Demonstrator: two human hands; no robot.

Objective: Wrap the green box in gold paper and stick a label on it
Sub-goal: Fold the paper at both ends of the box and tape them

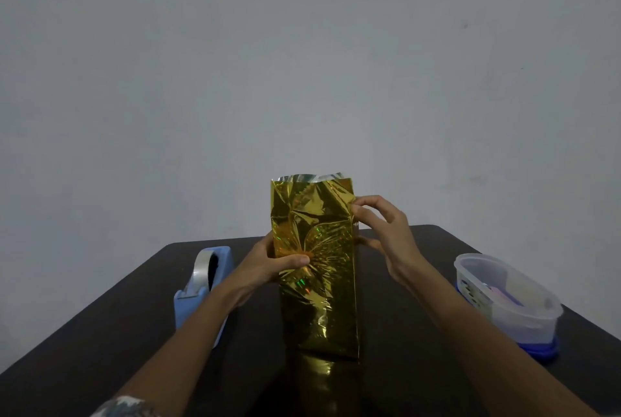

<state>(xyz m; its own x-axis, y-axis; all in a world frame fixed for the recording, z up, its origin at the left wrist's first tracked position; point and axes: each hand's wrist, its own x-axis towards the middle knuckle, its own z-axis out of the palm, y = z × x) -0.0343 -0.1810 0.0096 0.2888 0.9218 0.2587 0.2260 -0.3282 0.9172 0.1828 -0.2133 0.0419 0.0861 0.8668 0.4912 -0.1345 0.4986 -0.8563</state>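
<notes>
A tall box wrapped in crinkled gold paper (316, 248) stands upright on the dark table (403, 316), its lower end resting on the tabletop. No green of the box shows; the paper covers it, and the paper's top rim stands open with a silver inside. My left hand (268, 265) grips the wrapped box at its left side, thumb pressed across the front. My right hand (379, 232) pinches the paper at the upper right edge with its fingertips. No label is visible.
A blue tape dispenser (201, 285) with a roll of clear tape stands left of the box. At the right sits a clear plastic container (504, 299) on a blue lid, with items inside. A plain grey wall rises behind the table.
</notes>
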